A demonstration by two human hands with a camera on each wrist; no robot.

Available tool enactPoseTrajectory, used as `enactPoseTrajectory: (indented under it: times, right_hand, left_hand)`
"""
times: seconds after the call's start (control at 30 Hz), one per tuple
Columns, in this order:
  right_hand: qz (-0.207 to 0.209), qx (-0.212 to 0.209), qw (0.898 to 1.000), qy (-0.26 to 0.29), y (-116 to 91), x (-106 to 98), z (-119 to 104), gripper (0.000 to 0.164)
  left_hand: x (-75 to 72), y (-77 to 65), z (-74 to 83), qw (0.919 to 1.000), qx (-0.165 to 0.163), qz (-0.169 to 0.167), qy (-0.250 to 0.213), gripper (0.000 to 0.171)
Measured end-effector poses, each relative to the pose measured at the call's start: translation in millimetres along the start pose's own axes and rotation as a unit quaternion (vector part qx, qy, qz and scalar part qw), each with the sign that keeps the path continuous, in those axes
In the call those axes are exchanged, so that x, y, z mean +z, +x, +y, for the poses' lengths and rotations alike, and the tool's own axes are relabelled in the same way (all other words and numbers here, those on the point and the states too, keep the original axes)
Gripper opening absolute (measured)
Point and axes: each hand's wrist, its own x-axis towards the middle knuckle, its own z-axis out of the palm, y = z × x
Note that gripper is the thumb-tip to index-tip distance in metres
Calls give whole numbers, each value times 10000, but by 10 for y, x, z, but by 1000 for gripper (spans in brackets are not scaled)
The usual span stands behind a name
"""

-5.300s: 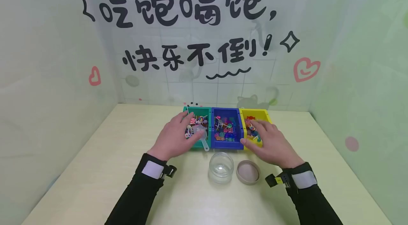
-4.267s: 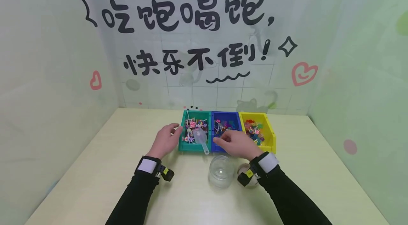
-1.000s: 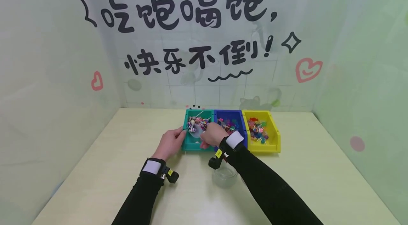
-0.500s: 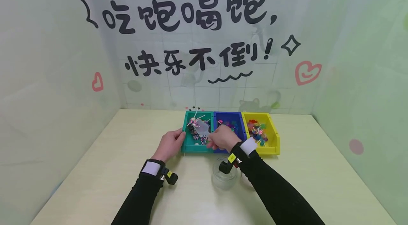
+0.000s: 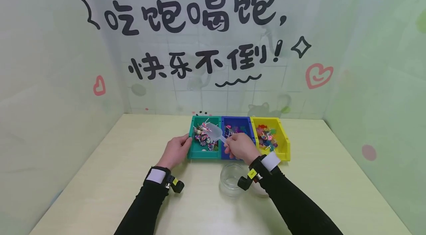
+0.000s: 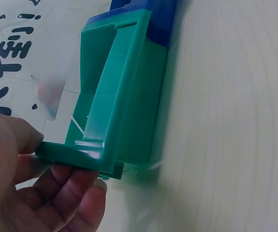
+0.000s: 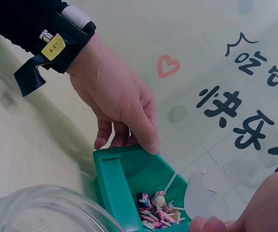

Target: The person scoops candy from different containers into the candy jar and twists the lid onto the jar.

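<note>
In the head view, my left hand (image 5: 174,152) grips the left wall of the green bin (image 5: 204,155), its thumb on the rim and its fingers underneath in the left wrist view. My right hand (image 5: 244,147) holds a translucent scoop (image 5: 214,131) by its handle, the bowl raised over the green bin. Inside the bin lie miniature lollipops (image 5: 203,138) with striped heads and white sticks. Through the scoop (image 6: 49,96) in the left wrist view shows a blurred pinkish piece with a stick. The right wrist view shows the scoop bowl (image 7: 201,198) above the bin's far edge.
A blue bin (image 5: 236,119) and a yellow bin (image 5: 285,150), both with small colourful pieces, adjoin the green one. In front stands an open clear jar (image 5: 229,187); a round lid (image 5: 260,190) beside it is partly hidden by my right wrist. Printed cloth walls enclose the table.
Earlier the scoop lay on the lollipops; my right hand has since taken it and dug into them. In the last second it has risen and shifted right. My left hand still grips the bin.
</note>
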Motion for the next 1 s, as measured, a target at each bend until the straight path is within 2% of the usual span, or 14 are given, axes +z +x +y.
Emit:
enactPoseTrajectory:
  times: [0.23,0.4,0.5,0.63,0.87,1.0]
  right_hand:
    - [138,-47,9997,186,-14,-88,44,29]
    - [294,-33,9996,27,-24,-134,57,31]
    - [430,-45,9990,-138,-42,-175,63,32]
    - [588,-146,9971,-466,-85,-226,63,33]
    - [794,-418,9926,-816,-169,-387,110,38]
    - [825,-473,9906,-982,-227,-488,164,38]
  left_hand:
    - [-13,-28,18,10000,23,7,27,50]
    - [-18,-38,13,9999,20,-31,136,51]
    - [-25,-43,13,9994,92,58,335,53]
    - [-79,-85,-1,9982,202,330,461,54]
    - [-211,-141,44,9937,547,947,261,50]
    - [-257,-189,107,9909,720,1131,94,49]
